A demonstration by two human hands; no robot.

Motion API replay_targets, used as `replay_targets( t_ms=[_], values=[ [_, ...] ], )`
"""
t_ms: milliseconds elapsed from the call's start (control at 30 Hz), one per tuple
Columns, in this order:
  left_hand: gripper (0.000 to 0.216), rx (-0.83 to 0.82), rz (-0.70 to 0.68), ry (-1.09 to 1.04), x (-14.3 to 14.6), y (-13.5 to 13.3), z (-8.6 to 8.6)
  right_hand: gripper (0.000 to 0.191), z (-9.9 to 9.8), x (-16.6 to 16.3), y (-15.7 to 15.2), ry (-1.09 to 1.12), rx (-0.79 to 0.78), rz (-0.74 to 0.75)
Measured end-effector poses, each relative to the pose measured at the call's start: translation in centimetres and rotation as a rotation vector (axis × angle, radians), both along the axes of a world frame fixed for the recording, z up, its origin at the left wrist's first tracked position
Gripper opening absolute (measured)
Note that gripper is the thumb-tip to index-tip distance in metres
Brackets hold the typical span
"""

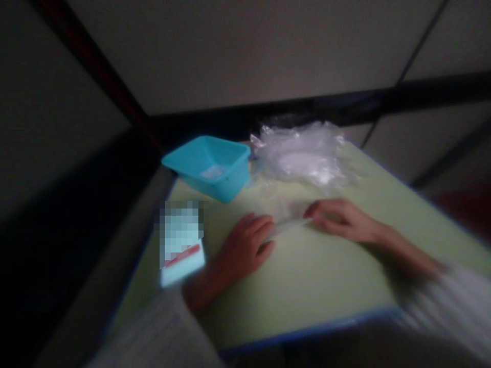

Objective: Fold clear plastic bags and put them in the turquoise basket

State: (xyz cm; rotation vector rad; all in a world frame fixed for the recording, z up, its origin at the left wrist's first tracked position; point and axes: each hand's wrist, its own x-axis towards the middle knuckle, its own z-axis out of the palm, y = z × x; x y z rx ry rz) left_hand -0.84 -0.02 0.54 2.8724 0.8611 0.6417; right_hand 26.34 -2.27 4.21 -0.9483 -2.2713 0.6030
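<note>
Landmark: tub [209, 166], turquoise and rectangular, at the far left of the counter [307, 291]. I place every other entry against it.
Counter: pale green top with a blue edge. My feed is dim and blurred throughout.
Tub contents: one pale patch on the floor of the tub. I cannot tell what it is.
Pile [303, 156]: crumpled clear plastic, just right of the tub and at about the same depth. Its left edge comes close to the tub's right rim, but I cannot tell whether they touch.
Bag [288, 217]: a flat clear bag or film, in front of the tub and to its right. It lies on the counter between the two hands and apart from the pile.
Left hand [247, 245]: straight in front of the tub, palm down. The fingers are stretched out and unclenched, with their tips on the bag's left end. As far as I can make out, it lies on the film without gripping it.
Right hand [341, 220]: well right of the tub and nearer than the pile. The fingers are drawn together at the bag's right end. The blur keeps me from saying whether they pinch the film or only rest on it.
Box [182, 255]: pale blue with a red stripe, in front of the tub and just left of the left wrist. Its upper face is masked.
Sleeves [452, 301]: light fabric on both forearms, the entries farthest in front of the tub.
</note>
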Motion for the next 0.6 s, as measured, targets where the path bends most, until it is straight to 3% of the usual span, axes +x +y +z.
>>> replay_targets(
  t_ms=[167,333,467,600],
  values=[
    [0.029,-0.048,0.019,-0.097,-0.1,0.8,-0.2,0.021,0.2,0.2,-0.1,0.027,-0.024,-0.112],
    [0.030,-0.250,-0.005,-0.214,-0.2,0.9,0.3,0.024,0.3,0.2,0.0,0.104,-0.066,-0.224],
    [0.030,-0.557,0.034,-0.340,-0.1,0.5,1.5,0.026,0.3,-0.5,-0.4,0.321,-0.252,-0.269],
    [0.031,-1.025,0.044,-0.607,0.3,0.0,2.2,0.031,0.5,-1.2,-0.8,0.549,-0.464,-0.313]
  ],
)
